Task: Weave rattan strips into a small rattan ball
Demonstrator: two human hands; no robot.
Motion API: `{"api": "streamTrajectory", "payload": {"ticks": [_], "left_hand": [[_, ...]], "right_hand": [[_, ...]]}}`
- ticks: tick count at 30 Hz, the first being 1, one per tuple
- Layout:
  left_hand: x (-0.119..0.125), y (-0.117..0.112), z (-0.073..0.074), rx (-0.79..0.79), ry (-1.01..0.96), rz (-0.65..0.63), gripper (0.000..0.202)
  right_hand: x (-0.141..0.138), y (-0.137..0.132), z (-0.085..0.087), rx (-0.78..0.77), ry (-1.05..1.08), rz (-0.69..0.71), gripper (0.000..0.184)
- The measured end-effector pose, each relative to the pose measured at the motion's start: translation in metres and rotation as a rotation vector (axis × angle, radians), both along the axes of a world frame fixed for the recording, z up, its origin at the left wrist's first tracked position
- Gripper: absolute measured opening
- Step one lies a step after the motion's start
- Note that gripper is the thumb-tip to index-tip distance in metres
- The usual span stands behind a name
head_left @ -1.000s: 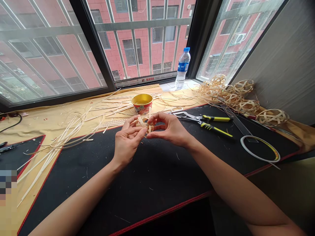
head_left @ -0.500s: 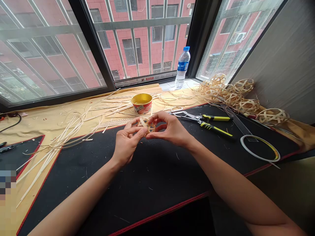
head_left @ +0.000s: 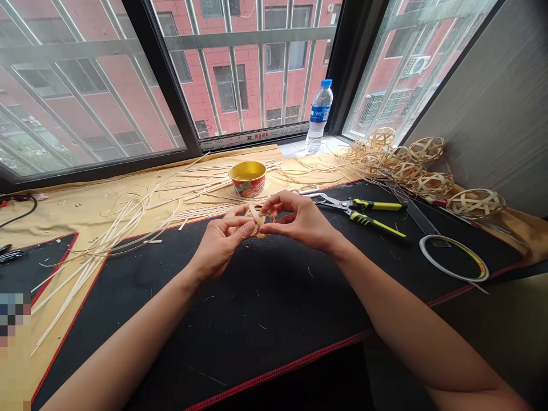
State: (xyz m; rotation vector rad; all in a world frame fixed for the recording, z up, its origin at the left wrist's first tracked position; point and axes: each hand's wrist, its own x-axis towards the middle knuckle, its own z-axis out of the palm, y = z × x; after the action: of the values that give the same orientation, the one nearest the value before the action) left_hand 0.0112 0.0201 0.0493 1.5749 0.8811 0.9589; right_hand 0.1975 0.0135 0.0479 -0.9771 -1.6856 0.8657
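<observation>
A barred window [head_left: 171, 103] filled the top of the frame, with a red-brick building [head_left: 205, 97] beyond it. Below, a yellow cloth [head_left: 85, 211] lay across the left side, strewn with loose bamboo strips [head_left: 124, 228]. A yellow-lined paper cup [head_left: 247, 179] stood at upper centre, and a plastic water bottle [head_left: 319, 120] stood by the window post. A black desk mat [head_left: 265, 319] with red edging filled the lower frame. At upper right lay a heap of woven strip balls [head_left: 398, 157], with 1 more ball [head_left: 475, 202] just beyond it. Yellow-handled snips [head_left: 377, 210], a steel ruler [head_left: 413, 214] and a tape coil [head_left: 454, 260] sat on the mat.

The left forearm [head_left: 128, 325] and right forearm [head_left: 406, 325] rose from the bottom corners. At centre, just below the cup, a small woven bamboo piece [head_left: 258, 224] was held above the mat, partly hidden by fingers. Its strip end [head_left: 255, 214] ran from upper left to lower right. The left hand [head_left: 220, 245] and right hand [head_left: 302, 222] were equally near, each pinching it with curled fingers.
</observation>
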Motion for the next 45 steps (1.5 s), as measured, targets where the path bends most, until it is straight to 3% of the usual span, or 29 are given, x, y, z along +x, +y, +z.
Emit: {"api": "streamTrajectory", "payload": {"ticks": [6, 13, 18, 25, 31, 36, 40, 45], "left_hand": [[-0.002, 0.003, -0.002, 0.123, 0.082, 0.037, 0.027], [-0.008, 0.005, 0.005, -0.078, -0.054, -0.072, 0.024], [-0.008, 0.006, 0.004, -0.077, -0.06, 0.018, 0.028], [-0.004, 0.001, 0.003, -0.116, -0.065, 0.099, 0.026], [0.0, -0.001, 0.002, -0.134, -0.07, 0.13, 0.027], [-0.003, 0.002, 0.004, 0.017, -0.003, 0.192, 0.021], [-0.007, 0.005, 0.01, 0.112, 0.157, 0.131, 0.018], [-0.01, 0.005, 0.012, 0.144, 0.294, 0.093, 0.018]], "right_hand": [[-0.003, -0.002, 0.0, 0.021, 0.007, -0.039, 0.038], [0.001, -0.001, 0.003, -0.024, 0.057, -0.035, 0.032], [0.001, 0.0, 0.001, -0.04, 0.099, 0.012, 0.024], [-0.001, -0.005, 0.003, 0.085, -0.072, -0.09, 0.023], [-0.006, -0.004, -0.001, 0.144, -0.045, -0.139, 0.016], [-0.004, -0.004, -0.003, 0.199, -0.082, -0.086, 0.005], [-0.002, -0.002, -0.005, 0.279, -0.139, -0.074, 0.002], [-0.002, 0.001, -0.009, 0.434, -0.238, -0.072, 0.019]]}}
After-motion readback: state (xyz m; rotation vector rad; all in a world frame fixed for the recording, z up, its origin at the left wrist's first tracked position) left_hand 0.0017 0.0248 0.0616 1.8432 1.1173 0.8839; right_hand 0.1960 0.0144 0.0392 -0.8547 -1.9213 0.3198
